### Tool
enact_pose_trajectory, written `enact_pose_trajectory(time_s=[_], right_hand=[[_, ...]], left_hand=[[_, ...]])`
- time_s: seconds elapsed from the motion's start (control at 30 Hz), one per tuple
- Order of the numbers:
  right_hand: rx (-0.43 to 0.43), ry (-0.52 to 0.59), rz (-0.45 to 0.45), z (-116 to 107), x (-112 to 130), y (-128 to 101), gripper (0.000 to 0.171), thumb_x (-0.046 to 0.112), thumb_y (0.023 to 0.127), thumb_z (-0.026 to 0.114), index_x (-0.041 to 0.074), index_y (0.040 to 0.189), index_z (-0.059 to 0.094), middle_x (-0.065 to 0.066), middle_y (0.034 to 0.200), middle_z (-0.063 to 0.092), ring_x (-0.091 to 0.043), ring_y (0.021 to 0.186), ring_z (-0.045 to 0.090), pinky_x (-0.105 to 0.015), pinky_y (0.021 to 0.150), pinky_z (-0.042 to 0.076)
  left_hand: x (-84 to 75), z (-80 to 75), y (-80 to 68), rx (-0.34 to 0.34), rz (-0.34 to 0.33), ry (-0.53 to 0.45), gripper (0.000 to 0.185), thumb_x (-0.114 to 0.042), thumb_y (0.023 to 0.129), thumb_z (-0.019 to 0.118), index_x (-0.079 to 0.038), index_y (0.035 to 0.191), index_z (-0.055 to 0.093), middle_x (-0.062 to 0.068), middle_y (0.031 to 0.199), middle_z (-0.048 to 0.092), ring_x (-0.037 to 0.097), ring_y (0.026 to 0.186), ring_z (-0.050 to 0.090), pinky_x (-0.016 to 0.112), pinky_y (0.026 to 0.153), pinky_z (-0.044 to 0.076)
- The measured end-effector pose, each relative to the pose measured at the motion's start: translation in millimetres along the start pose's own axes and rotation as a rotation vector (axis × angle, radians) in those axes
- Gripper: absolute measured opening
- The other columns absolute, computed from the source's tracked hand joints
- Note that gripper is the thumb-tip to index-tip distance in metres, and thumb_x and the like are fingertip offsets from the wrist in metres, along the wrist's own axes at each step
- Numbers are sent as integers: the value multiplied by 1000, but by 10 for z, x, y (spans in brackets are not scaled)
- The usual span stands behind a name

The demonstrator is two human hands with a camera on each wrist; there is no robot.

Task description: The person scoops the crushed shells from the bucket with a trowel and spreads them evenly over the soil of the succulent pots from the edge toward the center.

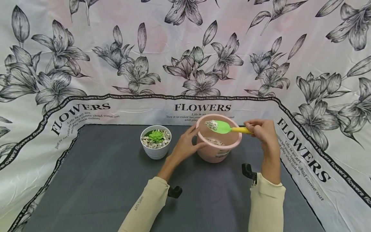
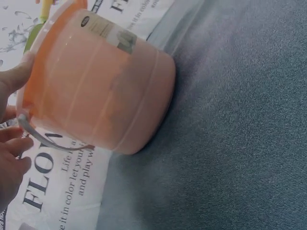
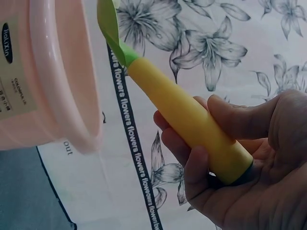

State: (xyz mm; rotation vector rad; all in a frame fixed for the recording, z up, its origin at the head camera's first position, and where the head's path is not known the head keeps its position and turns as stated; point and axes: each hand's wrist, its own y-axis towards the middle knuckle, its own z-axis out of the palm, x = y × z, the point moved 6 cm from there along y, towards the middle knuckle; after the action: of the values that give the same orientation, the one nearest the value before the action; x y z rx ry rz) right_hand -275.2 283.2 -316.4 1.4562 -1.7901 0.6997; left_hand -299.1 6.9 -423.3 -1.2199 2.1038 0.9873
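A pink plastic bucket (image 1: 211, 155) stands upright on the grey tabletop, with small pale stones (image 1: 215, 141) at its bottom. My left hand (image 1: 185, 143) grips its left rim, thumb toward the front; in the left wrist view a bail handle (image 2: 55, 143) hangs beside the fingers. My right hand (image 1: 263, 131) holds a small garden trowel (image 1: 223, 127) by its yellow handle (image 3: 177, 110), fingers and thumb curled round it. The green blade lies above the bucket's opening and carries a heap of pale stones (image 1: 211, 124).
Left of the bucket stands a white pot (image 1: 156, 152) with a green succulent (image 1: 156, 136) among pebbles. Behind the grey table covering (image 1: 110, 183) hangs a white cloth (image 1: 203, 109) printed with flowers and lettering. A black device (image 1: 248, 172) sits at each wrist.
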Motion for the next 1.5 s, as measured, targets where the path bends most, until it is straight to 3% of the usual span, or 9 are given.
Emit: enact_pose_trajectory(time_s=[0.13, 0.3, 0.37, 0.63, 0.7, 0.83, 0.93, 1.27, 1.5], right_hand=[[-6, 1, -19, 0, 48, -1, 38, 24, 107, 58, -4, 130, 71, -14, 119, 70, -7, 78, 62, -20, 68, 54], [4, 18, -29, 1, 88, -2, 36, 22, 106, 60, -3, 129, 71, 12, 92, 68, -5, 75, 64, -21, 68, 54], [12, 22, -36, 9, 111, 1, 36, 22, 106, 60, -4, 129, 71, 17, 89, 65, -3, 74, 64, -21, 67, 54], [26, 35, -63, 93, 205, 18, 36, 22, 105, 63, -3, 129, 72, -7, 109, 74, 2, 70, 63, -21, 66, 54], [27, 47, -72, 111, 217, 17, 35, 21, 104, 63, -5, 127, 72, -3, 102, 74, 1, 70, 62, -21, 65, 53], [40, 87, -87, 150, 237, 13, 34, 16, 103, 64, -8, 126, 71, 18, 81, 66, 0, 69, 61, -20, 64, 53], [66, 102, -95, 196, 260, 15, 35, 15, 103, 63, -9, 127, 69, 25, 74, 63, 0, 69, 61, -20, 65, 53], [97, 101, -114, 352, 369, 32, 34, 15, 103, 64, -8, 127, 70, 17, 80, 66, -3, 71, 62, -27, 67, 56], [113, 102, -126, 476, 434, 36, 34, 16, 103, 64, -8, 127, 70, 8, 88, 70, -4, 72, 61, -23, 64, 53]], left_hand=[[-7, -73, -31, -55, 8, 26, 80, -43, 93, 79, -9, 158, 46, 15, 167, 41, 36, 153, 44, 53, 122, 43], [14, -175, -60, -94, -15, 49, 77, -43, 94, 78, -10, 157, 49, 17, 164, 45, 36, 152, 46, 53, 122, 43], [27, -212, -73, -99, -23, 45, 77, -43, 94, 78, -9, 157, 49, 17, 164, 45, 36, 152, 45, 52, 123, 42], [100, -368, -171, -124, -48, 39, 82, -39, 91, 82, -6, 157, 47, 20, 164, 43, 39, 152, 44, 55, 122, 42], [124, -402, -196, -134, -54, 61, 81, -39, 91, 82, -6, 157, 48, 20, 164, 44, 39, 152, 45, 55, 122, 42], [169, -466, -235, -152, -75, 88, 82, -39, 90, 83, -6, 157, 48, 19, 164, 44, 38, 152, 44, 55, 123, 40], [194, -515, -269, -162, -98, 88, 83, -40, 90, 83, -6, 157, 47, 18, 165, 44, 38, 153, 43, 55, 123, 40], [263, -653, -354, -193, -110, 69, 85, -39, 89, 83, -5, 157, 46, 18, 165, 43, 37, 155, 40, 55, 123, 40], [284, -768, -407, -233, -74, 80, 84, -37, 89, 84, -2, 156, 47, 22, 162, 45, 40, 152, 44, 57, 122, 41]])
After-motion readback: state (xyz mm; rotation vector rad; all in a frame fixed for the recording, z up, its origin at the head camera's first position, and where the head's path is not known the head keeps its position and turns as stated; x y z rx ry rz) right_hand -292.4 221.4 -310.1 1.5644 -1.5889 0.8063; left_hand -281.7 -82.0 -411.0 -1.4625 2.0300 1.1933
